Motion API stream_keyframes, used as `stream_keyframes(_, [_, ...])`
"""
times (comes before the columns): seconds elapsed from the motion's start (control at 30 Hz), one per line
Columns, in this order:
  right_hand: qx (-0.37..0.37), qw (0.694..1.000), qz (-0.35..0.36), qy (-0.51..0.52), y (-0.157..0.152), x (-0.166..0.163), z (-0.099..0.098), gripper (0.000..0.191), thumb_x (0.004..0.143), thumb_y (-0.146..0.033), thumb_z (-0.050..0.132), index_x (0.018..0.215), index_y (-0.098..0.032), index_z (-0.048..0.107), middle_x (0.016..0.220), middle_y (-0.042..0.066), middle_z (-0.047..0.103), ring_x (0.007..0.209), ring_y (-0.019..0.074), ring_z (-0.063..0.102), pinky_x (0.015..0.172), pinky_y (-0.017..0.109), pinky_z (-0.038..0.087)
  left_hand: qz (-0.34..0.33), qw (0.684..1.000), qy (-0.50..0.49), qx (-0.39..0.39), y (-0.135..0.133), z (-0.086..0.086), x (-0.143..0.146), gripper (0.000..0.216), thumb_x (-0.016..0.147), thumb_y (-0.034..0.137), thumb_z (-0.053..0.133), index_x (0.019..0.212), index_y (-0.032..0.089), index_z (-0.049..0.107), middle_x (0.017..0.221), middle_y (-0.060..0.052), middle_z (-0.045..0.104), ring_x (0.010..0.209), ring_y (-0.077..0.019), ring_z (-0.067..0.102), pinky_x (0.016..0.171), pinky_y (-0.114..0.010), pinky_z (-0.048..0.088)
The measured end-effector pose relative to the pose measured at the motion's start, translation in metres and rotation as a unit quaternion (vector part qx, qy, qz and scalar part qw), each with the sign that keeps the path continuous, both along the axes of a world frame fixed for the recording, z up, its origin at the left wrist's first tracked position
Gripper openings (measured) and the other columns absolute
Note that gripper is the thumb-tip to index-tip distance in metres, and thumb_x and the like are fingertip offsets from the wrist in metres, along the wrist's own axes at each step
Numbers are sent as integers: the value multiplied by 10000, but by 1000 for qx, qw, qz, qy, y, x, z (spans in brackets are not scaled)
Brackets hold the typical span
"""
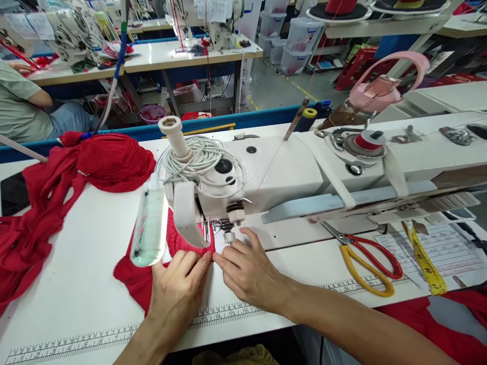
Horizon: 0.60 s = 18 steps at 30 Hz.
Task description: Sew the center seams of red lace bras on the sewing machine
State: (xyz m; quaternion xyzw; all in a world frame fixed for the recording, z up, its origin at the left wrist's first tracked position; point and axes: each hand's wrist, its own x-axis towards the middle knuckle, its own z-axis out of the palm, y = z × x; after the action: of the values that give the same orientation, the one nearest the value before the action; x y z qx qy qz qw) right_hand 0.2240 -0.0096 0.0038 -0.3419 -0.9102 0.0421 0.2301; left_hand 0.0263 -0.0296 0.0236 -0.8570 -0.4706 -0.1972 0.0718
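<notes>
A piece of red fabric [139,279] lies under the needle area of a white sewing machine [281,167]. My left hand [178,284] is closed on the fabric's near edge, its fingers together and bent just in front of the presser foot. Beside it, my right hand [247,274] pinches the fabric's right corner with its fingertips, the index finger raised near the needle area. The two hands almost touch. The machine's head and my fingers hide part of the fabric and the stitching point.
Left of the machine lies a heap of red fabric [114,162]. Scissors [371,263] with red and yellow handles and a yellow tape measure [424,258] rest at right. A pink-lidded bottle [375,91] stands behind the machine. A co-worker [41,101] sits at far left.
</notes>
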Motion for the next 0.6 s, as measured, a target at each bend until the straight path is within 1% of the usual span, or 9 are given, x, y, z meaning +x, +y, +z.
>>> stream_keyframes(0.17, [7,1000,-1,-2,-1,0,-1,200,934,-114,478,1033,-162,645,821,23,624,806,191,479,1071,514,231,18,998,-41,-45,0,2,1,225,993,156,483,1048,180,699,705,14,619,657,-159,561,867,-414,331])
stream_keyframes(0.27, [15,1000,-1,-2,-1,0,-1,217,929,-103,475,1053,-148,646,815,23,621,799,193,478,1072,521,229,11,998,-52,-38,0,1,1,236,997,154,484,1078,177,704,702,16,618,653,-152,546,861,-413,317])
stream_keyframes(0.43, [15,1000,1,-3,0,0,0,209,924,-109,486,1051,-147,647,816,26,613,801,196,478,1063,517,233,12,998,-46,-49,1,1,1,240,999,152,486,1091,193,704,724,15,634,668,-153,544,724,-355,277])
stream_keyframes(0.53, [21,1000,2,1,0,0,0,209,913,-94,484,1034,-138,649,800,24,605,784,190,467,1063,518,228,11,997,-53,-52,2,2,2,228,997,149,495,1091,191,698,729,19,636,665,-147,544,725,-353,282])
stream_keyframes(0.6, [24,1000,4,4,0,0,0,212,905,-91,491,1044,-124,649,799,24,603,779,189,465,1060,522,230,8,998,-37,-41,2,2,3,234,988,130,491,1084,183,698,751,10,656,677,-153,552,744,-367,296])
